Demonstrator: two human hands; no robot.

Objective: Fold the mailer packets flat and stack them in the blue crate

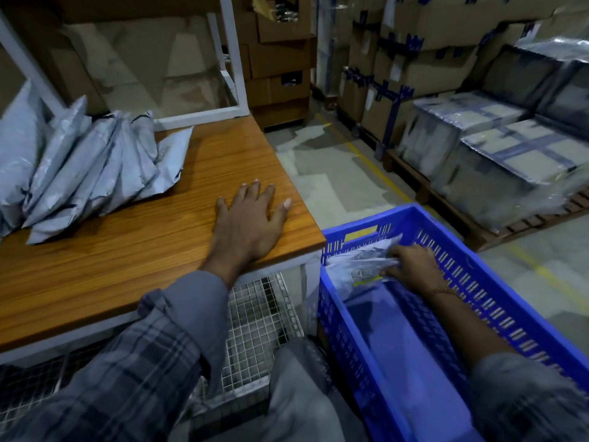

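Several grey mailer packets (83, 173) lean in a pile at the left of the wooden table (159, 250). My left hand (251, 218) rests flat on the table near its right edge, fingers spread, holding nothing. The blue crate (471, 279) stands on the floor to the right of the table. Inside its far end, my right hand (414, 266) holds a grey mailer packet (360, 263) with a label, fingers curled on its right side. The packet lies against the crate's far left wall.
A white metal frame (232, 59) stands at the back of the table. A wire mesh shelf (258, 320) sits under the table. Cardboard boxes (414, 43) and wrapped boxes on a wooden pallet (497, 161) line the aisle beyond the crate.
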